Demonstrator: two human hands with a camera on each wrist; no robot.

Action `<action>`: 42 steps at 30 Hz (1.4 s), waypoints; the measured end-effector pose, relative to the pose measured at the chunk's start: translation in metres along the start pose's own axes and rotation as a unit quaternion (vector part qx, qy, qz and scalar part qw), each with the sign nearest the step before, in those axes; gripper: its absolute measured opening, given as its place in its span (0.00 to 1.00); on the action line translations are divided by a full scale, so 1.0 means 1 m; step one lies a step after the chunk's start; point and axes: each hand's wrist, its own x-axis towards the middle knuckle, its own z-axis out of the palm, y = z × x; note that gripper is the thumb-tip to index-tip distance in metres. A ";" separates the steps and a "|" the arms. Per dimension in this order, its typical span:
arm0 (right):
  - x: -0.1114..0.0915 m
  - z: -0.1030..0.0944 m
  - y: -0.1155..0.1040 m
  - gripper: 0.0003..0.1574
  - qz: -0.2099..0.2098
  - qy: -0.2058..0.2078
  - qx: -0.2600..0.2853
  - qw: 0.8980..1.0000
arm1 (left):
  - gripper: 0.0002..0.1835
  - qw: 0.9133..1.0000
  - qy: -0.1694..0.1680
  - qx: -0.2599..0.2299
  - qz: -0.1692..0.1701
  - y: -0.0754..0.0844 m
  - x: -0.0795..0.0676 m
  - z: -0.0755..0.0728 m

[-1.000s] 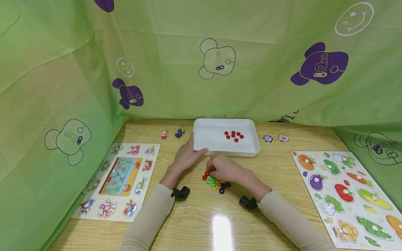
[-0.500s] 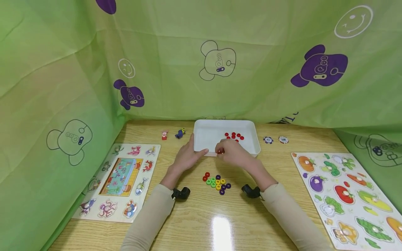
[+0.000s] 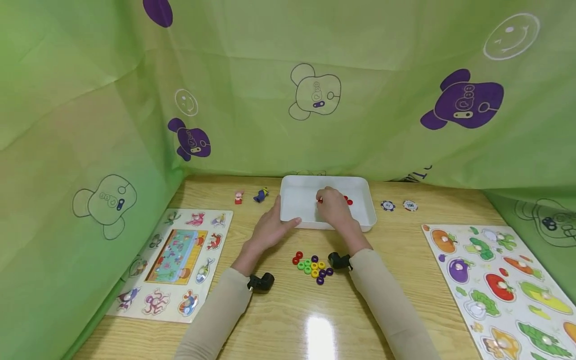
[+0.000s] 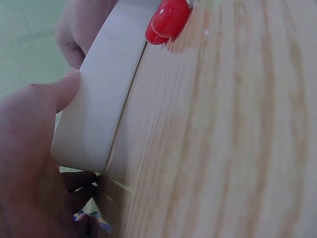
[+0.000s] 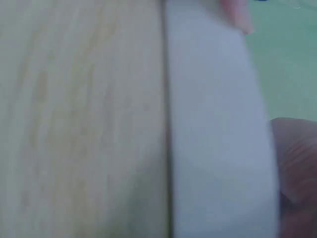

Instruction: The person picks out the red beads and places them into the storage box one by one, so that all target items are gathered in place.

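My right hand [image 3: 335, 209] is over the white tray [image 3: 292, 187], its fingertips pinching a small red ring bead [image 3: 320, 201]. Other red beads [image 3: 349, 202] lie in the tray, partly hidden by that hand. At the tray's front left corner, my left hand [image 3: 269, 229] holds on, thumb against the front wall and fingers along the left side. The left wrist view shows this thumb [image 4: 67, 89] on the tray wall. Nearer to me on the table is a cluster of ring beads: red [image 3: 297, 257], green [image 3: 307, 266], yellow [image 3: 317, 269] and purple [image 3: 323, 274].
A sea-animal puzzle board [image 3: 209, 280] lies at left, a vegetable puzzle board [image 3: 481, 265] at right. Two small figurines, one pink and red [image 3: 238, 197], one blue [image 3: 260, 195], stand left of the tray. Two poker chips [image 3: 388, 205] lie right of it. A green curtain [image 3: 252, 145] hangs behind.
My right hand has picked a red bead from the cluster and carried it forward into the tray. The left hand stays at the tray's corner. The head view has shifted slightly.
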 end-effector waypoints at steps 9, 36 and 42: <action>-0.005 0.004 0.010 0.11 0.010 -0.015 -0.028 0.999 | 0.54 1.000 0.002 0.008 -0.014 0.000 -0.006 0.011; -0.075 -0.033 -0.040 0.11 -0.168 -0.083 -0.024 0.982 | 0.57 1.000 0.000 0.028 -0.014 0.002 0.003 0.000; -0.090 -0.019 -0.050 0.10 -0.220 -0.172 0.009 0.960 | 0.54 1.000 0.008 0.016 0.010 0.000 0.002 0.000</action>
